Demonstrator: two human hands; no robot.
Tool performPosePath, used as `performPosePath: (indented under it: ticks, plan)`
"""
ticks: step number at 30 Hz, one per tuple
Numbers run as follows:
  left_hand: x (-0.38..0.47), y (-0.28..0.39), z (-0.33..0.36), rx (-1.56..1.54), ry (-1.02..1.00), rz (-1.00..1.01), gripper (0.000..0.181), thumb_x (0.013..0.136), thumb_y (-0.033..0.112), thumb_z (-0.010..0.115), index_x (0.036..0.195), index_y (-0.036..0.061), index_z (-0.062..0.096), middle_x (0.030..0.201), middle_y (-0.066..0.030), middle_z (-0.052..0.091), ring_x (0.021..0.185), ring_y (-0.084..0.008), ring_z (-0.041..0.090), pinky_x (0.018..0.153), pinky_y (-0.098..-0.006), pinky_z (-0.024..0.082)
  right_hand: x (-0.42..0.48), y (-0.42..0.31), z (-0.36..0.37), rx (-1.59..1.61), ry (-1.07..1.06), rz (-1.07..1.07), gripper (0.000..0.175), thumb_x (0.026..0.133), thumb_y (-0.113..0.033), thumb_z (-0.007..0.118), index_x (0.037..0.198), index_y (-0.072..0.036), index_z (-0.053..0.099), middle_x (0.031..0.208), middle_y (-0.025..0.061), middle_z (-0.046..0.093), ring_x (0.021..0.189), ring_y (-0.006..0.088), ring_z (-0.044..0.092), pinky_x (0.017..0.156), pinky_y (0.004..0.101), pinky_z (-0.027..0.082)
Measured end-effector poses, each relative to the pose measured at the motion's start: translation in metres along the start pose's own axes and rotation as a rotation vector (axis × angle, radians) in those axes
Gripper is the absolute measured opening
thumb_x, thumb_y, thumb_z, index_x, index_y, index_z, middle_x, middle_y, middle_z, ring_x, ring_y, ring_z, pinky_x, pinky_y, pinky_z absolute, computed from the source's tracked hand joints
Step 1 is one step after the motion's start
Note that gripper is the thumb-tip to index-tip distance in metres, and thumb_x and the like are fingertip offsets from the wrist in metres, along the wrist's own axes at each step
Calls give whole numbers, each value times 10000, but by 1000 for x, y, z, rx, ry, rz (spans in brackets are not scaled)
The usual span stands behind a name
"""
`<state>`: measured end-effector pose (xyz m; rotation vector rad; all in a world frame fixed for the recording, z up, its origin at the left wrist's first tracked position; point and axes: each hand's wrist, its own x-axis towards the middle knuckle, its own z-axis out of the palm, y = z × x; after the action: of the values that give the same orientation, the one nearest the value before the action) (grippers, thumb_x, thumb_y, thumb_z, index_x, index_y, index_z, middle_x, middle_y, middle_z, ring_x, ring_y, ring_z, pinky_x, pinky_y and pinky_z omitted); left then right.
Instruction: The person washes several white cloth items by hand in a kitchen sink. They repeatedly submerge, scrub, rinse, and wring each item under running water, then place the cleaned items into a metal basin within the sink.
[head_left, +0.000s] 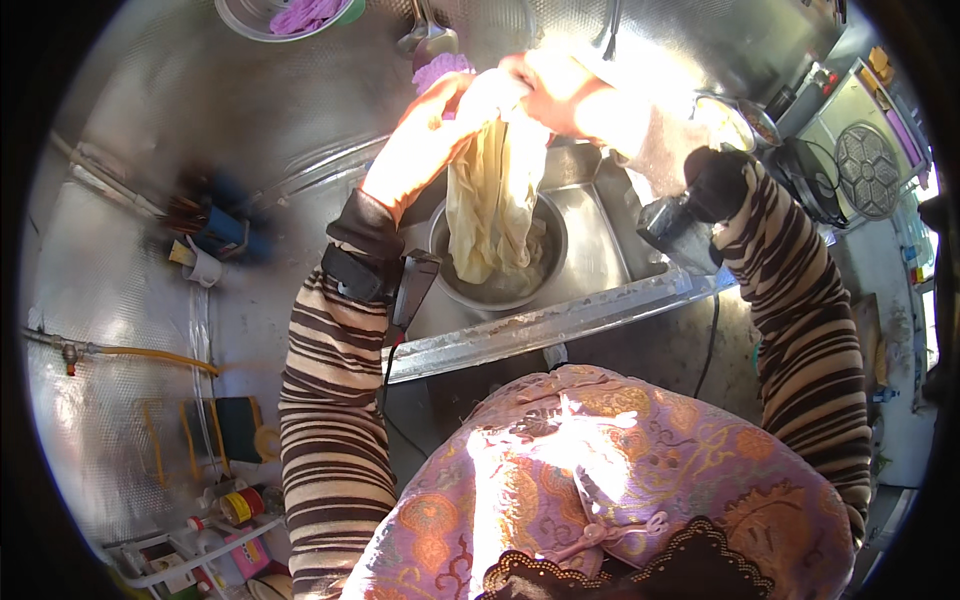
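A limp, pale-yellow cloth-like sheet (487, 202) hangs in wet-looking folds from both my hands; its exact material is hard to tell. My left hand (424, 139) grips its upper part from the left. From the right, my right hand (562, 97) holds the same top end, where glare washes out the fingers. The sheet's lower end drops inside a round metal pot (501, 304), which seems to contain murky liquid. That pot stands in a stainless steel sink (596, 232). Just behind my left hand is a purple mesh scrubber (441, 71), partly hidden.
Metal ladles (435, 37) hang at the back wall. A pale basin (255, 26) holds purple mesh. Metal bowls (757, 124) stand right of the sink, whose raised front edge (540, 326) runs before me. A yellow hose (157, 352) and a white rack (195, 562) are at left.
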<state>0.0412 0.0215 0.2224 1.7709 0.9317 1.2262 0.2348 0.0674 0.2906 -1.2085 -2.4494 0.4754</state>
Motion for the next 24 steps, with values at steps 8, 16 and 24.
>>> performPosePath:
  ticks: [8,16,24]
  plan:
    - [-52,-104,62,106,269,-183,1091,683,300,917,1515,43,261,1453,-182,462,1350,-271,457,1135,-386,366,19,6,-60,603,115,-167,152,931,-161,624,969,-23,674,865,105,671,809,186,645,735,337,542]
    - [-13,-73,35,-601,603,-428,471,921,229,731,1304,3,575,1232,-90,650,1121,-219,623,955,-367,488,-31,42,-123,435,290,-224,147,932,-142,623,1009,-22,661,932,104,664,855,179,637,755,327,535]
    - [-76,-180,8,-412,518,-754,446,910,75,692,1336,108,562,1230,-15,640,1086,-179,612,883,-357,481,-53,91,-87,215,274,-380,155,933,-122,623,1048,-21,649,999,103,657,900,171,628,776,318,529]
